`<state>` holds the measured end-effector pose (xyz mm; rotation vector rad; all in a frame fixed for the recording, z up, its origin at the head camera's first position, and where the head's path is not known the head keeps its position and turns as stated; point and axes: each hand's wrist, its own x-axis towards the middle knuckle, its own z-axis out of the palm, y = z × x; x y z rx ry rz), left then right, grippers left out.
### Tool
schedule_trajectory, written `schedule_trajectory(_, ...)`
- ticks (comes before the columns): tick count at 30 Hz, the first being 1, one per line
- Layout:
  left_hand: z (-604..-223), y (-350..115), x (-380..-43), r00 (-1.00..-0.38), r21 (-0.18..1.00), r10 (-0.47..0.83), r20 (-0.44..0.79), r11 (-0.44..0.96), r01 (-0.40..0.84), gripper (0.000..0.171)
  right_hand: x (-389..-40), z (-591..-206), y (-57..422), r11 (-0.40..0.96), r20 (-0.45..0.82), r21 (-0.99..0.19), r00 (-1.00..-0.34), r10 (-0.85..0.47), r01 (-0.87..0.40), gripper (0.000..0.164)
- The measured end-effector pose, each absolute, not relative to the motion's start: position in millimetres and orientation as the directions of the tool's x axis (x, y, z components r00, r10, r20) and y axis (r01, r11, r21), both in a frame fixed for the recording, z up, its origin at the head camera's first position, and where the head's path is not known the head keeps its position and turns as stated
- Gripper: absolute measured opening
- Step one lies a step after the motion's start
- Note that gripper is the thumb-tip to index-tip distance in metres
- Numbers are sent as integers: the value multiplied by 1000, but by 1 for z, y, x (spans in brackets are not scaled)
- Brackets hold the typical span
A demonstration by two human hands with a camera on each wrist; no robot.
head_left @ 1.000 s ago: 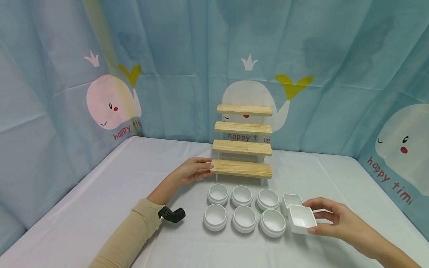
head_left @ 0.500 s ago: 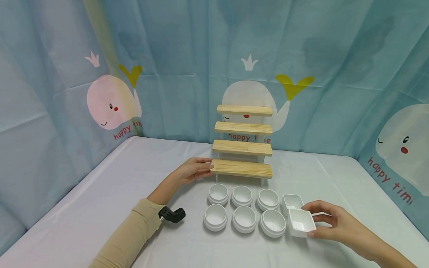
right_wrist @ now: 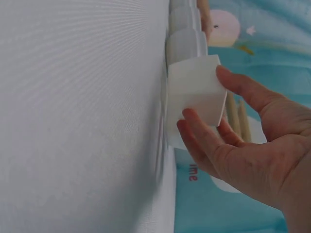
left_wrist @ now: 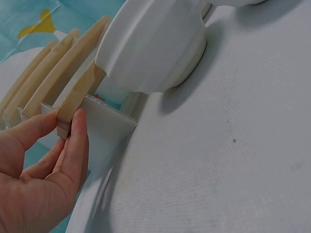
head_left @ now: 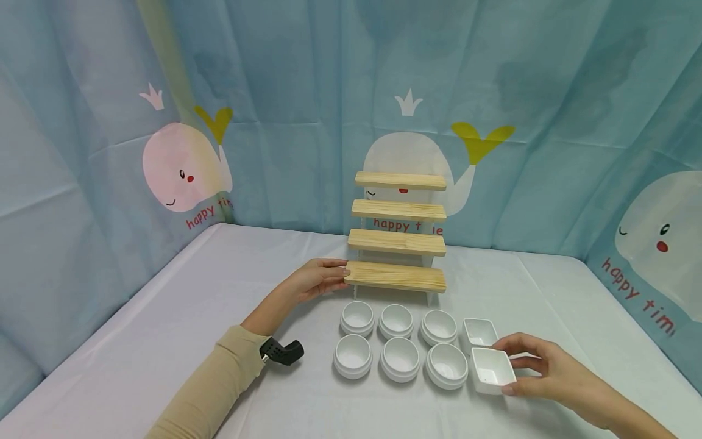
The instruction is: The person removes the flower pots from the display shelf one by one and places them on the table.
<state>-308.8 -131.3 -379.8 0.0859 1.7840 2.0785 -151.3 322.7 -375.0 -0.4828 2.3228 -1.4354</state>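
My left hand (head_left: 316,280) pinches the left end of the lowest wooden board on a four-tier display stand (head_left: 396,277); the left wrist view shows thumb and fingers on that board end (left_wrist: 73,103). My right hand (head_left: 548,375) holds a white square bowl (head_left: 492,370) by its right side, thumb at the near corner and fingers at the far one. In the right wrist view the bowl (right_wrist: 194,90) is close to the cloth; whether it touches is unclear. Just behind it stands a second square bowl (head_left: 479,332), partly covered.
Several white round bowls (head_left: 400,358) stand in two rows in front of the stand, left of the square ones. A white cloth (head_left: 307,408) covers the table. Behind hangs a blue curtain (head_left: 285,152) with whale prints. A black device (head_left: 282,352) sits on my left wrist.
My right hand has brought the square bowl slightly toward me and down, showing more of the bowl behind it. My left hand and the stand have stayed put.
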Motion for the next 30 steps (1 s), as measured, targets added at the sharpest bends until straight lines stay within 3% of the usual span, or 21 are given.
schedule_trajectory(20, -380, -131, -309, -916, 963, 346, -203, -100, -251, 52, -153, -379, 325, 406, -147, -911, -863, -483, -72, 51)
schedule_trajectory(30, -378, -132, -307, -918, 962, 334, -212, -96, -257, 53, -155, -369, 331, 444, -132, -888, -858, -496, -120, 47)
